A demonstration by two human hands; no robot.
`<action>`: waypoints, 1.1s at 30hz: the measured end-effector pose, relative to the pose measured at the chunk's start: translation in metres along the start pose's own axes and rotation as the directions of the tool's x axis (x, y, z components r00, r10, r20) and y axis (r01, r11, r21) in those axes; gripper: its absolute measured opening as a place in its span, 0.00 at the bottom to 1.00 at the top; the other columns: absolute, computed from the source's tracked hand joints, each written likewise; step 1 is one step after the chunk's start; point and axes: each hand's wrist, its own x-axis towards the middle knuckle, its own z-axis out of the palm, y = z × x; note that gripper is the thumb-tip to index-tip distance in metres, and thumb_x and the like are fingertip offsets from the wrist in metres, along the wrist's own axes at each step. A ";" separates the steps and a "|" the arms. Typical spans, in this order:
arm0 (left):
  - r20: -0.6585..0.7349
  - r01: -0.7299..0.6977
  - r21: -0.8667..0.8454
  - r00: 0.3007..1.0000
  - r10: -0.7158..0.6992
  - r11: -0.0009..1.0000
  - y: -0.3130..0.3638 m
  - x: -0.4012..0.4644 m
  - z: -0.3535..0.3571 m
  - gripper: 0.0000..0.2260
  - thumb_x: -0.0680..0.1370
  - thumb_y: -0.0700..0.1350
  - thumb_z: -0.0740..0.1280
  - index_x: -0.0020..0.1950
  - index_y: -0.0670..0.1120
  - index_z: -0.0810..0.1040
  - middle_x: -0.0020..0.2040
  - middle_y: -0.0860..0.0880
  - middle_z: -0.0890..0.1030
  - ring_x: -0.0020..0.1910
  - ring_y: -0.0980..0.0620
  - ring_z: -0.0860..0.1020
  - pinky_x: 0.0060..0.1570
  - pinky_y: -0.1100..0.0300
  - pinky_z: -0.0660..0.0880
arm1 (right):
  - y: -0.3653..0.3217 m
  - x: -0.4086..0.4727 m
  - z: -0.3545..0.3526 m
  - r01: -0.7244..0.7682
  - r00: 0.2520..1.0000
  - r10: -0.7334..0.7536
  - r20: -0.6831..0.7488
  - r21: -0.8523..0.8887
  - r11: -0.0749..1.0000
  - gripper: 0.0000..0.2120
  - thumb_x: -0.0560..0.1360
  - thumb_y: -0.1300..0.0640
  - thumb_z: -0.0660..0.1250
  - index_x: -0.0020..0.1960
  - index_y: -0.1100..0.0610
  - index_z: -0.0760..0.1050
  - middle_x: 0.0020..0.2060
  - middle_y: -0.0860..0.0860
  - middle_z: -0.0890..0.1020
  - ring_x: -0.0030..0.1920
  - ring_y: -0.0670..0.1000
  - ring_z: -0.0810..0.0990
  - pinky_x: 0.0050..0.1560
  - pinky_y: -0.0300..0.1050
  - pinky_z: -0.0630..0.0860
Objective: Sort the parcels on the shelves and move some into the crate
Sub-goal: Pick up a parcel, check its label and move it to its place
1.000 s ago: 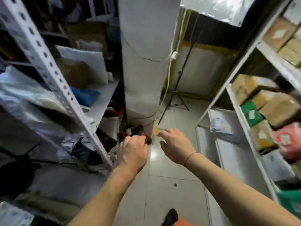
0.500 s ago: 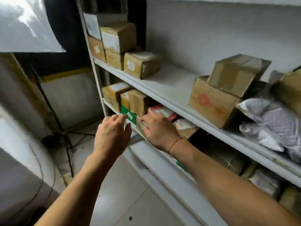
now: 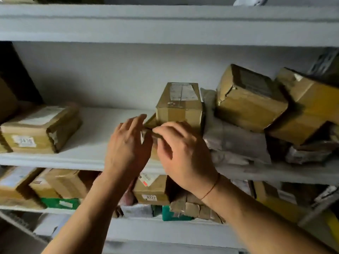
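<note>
On the middle shelf [image 3: 86,156] a small brown parcel with a white label [image 3: 180,103] stands on a larger cardboard box [image 3: 149,123], most of which my hands hide. My right hand [image 3: 183,153] curls its fingers over the top front edge of that lower box. Against the same box's left side, my left hand [image 3: 128,145] is raised with straight fingers. No crate is in view.
A flat taped box [image 3: 40,129] lies on the shelf's left. Grey bags [image 3: 233,142] and tilted cardboard boxes [image 3: 251,99] crowd the right. The shelf below [image 3: 161,224] is packed with boxes, green parcels and bags. Another shelf board [image 3: 165,24] runs overhead.
The view swung from the aisle floor to the right-hand shelves and closed in on the middle shelf. Both hands rose from the lower shelf's edge to the stacked boxes.
</note>
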 end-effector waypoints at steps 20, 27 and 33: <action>0.114 0.041 -0.710 0.992 0.058 0.703 0.000 0.019 -0.022 0.13 0.84 0.52 0.69 0.62 0.49 0.68 0.53 0.61 0.82 0.47 0.69 0.82 0.45 0.72 0.78 | -0.022 0.012 -0.008 -0.500 0.838 0.498 -0.221 0.053 0.865 0.17 0.78 0.49 0.75 0.55 0.55 0.71 0.57 0.50 0.71 0.57 0.44 0.75 0.52 0.28 0.75; 0.130 0.188 -0.762 0.982 -0.139 0.619 -0.015 0.001 -0.051 0.12 0.80 0.50 0.73 0.62 0.53 0.76 0.56 0.55 0.84 0.57 0.59 0.83 0.53 0.58 0.84 | -0.037 -0.002 -0.021 -0.572 0.803 0.595 0.041 0.333 0.749 0.32 0.78 0.49 0.75 0.77 0.42 0.64 0.68 0.41 0.76 0.66 0.35 0.76 0.63 0.34 0.78; 0.275 0.281 -0.708 0.955 -0.114 0.649 -0.014 -0.018 -0.076 0.12 0.78 0.60 0.72 0.54 0.55 0.78 0.51 0.56 0.85 0.50 0.58 0.86 0.45 0.63 0.82 | -0.039 0.003 -0.056 -0.624 0.780 0.493 0.385 0.533 0.571 0.26 0.81 0.49 0.71 0.76 0.38 0.68 0.66 0.40 0.83 0.67 0.42 0.82 0.66 0.45 0.79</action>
